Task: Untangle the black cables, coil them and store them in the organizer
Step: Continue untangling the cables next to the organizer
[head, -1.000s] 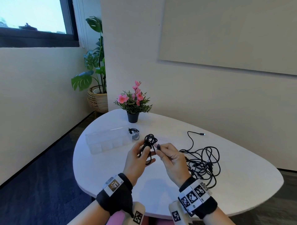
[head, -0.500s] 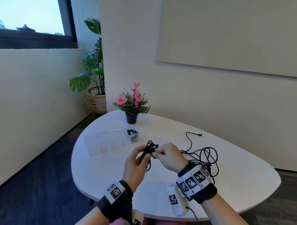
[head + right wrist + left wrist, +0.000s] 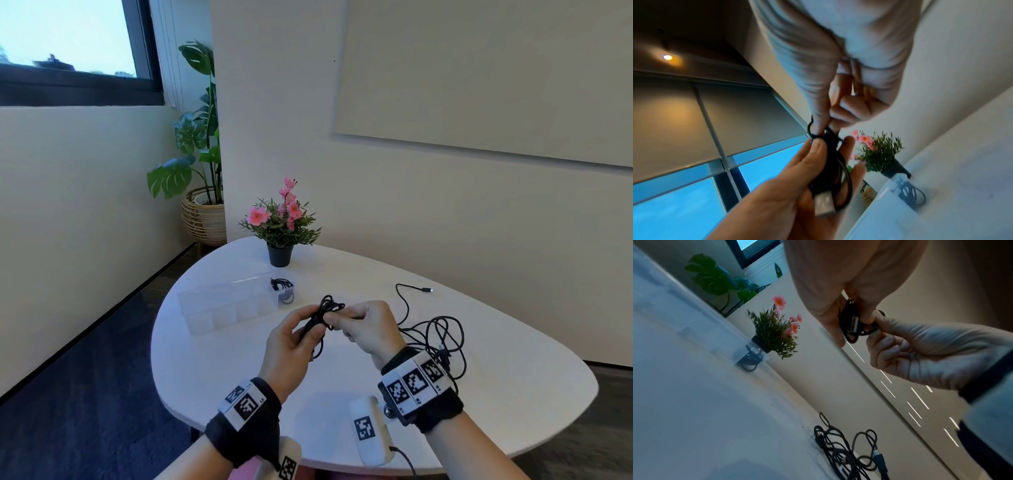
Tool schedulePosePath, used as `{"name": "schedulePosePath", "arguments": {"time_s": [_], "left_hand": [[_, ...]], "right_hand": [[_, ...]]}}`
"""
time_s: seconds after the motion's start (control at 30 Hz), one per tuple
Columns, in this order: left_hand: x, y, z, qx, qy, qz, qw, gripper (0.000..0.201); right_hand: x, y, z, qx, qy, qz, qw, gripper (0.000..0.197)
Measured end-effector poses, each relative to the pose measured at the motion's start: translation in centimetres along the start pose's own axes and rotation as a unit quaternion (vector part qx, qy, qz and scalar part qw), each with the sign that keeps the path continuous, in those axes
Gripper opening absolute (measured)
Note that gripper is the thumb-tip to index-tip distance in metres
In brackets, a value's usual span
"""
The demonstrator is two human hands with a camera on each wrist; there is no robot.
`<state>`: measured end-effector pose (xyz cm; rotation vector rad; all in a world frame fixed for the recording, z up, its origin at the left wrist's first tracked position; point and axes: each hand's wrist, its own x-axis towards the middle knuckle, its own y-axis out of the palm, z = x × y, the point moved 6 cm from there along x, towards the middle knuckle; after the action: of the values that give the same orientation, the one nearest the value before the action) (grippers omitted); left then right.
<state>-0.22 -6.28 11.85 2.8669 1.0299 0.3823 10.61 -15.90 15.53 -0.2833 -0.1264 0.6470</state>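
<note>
We see the left hand [image 3: 291,346] raised above the tabletop [image 3: 239,377], palm up, fingers curled round the coiled cable [image 3: 323,317]. The right hand [image 3: 371,329] pinches its top loop, knuckles up. Behind the coil sits the organizer [image 3: 219,305]; right of it, the tangled cables [image 3: 435,339].

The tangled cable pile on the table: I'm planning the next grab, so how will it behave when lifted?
The tangled cable pile is thin, looping cord, so it should be floppy and light. Its loops cross one another, so lifting one strand would probably drag others along. The loose end trails away across the table and may whip or snag.
</note>
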Motion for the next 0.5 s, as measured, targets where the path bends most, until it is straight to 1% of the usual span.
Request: {"name": "schedulePosePath", "arguments": {"time_s": [0.1, 0.23, 0.3, 0.37, 0.43, 0.5], "left_hand": [[0.5, -0.1, -0.6, -0.003, 0.006, 0.009, 1.0, 0.029], [0.5, 0.0, -0.8, -0.021, 0.01, 0.024, 0.999, 0.03], [0.5, 0.0, -1.0, -0.031, 0.017, 0.025, 0.999, 0.029], [0.6, -0.2, -1.2, -0.036, 0.024, 0.02, 0.999, 0.03], [0.6, -0.2, -1.1, -0.043, 0.025, 0.021, 0.999, 0.03], [0.4, 0.1, -0.9, -0.047, 0.027, 0.019, 0.998, 0.03]], "right_hand": [[-0.4, 0.0, -0.4, 0.129, -0.014, -0.034, 0.991, 0.013], [-0.8, 0.2, 0.0, 0.2, -0.081, -0.02, 0.976, 0.009], [-1.1, 0.3, 0.0, 0.2, -0.126, 0.003, 0.972, 0.012], [-1.4, 0.5, -0.3, 0.161, -0.177, 0.018, 0.971, 0.024], [-1.6, 0.3, -0.4, 0.111, -0.219, 0.001, 0.969, 0.027], [-1.7, -0.1, -0.5, 0.079, -0.24, -0.029, 0.967, 0.02]]}}
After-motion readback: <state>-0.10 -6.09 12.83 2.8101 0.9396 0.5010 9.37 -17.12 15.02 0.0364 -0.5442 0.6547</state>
